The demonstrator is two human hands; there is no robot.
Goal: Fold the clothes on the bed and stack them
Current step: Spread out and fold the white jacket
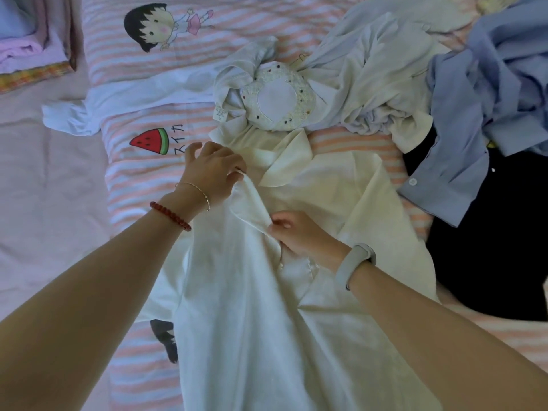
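a cream collared shirt point(296, 232) lies spread down the middle of the frame on a pink-and-white striped quilt point(142, 176), its collar pointing toward the top of the picture and its body running off the bottom edge. the left hand point(212, 170) sits at the shirt's upper left, thumb and fingertips pinching the top of the front edge just beside the collar, the other fingers curled over it. the wrist carries a red bead bracelet point(170, 216) and a thin gold bangle point(195, 192). the right hand point(296, 232) is lower, at the centre of the frame, fingers curled and pinching the same front edge of fabric further down, so a fold of cloth runs taut between the two hands. a grey fitness band point(355, 264) wraps the right wrist.

just above the collar lies a crumpled white blouse with an embroidered round collar point(277, 97) and a small care label showing. a white garment point(98, 108) stretches out to the left of it. a heap of pale cream clothes point(379, 72) fills the upper middle right, and a blue button-cuff shirt point(480, 93) is piled at the upper right, its sleeve trailing over a black garment point(489, 247) at the right edge. the quilt shows a cartoon girl point(160, 25) at the top and a watermelon slice print point(149, 140) left of the left hand. folded pink bedding point(26, 48) sits in the upper left corner.
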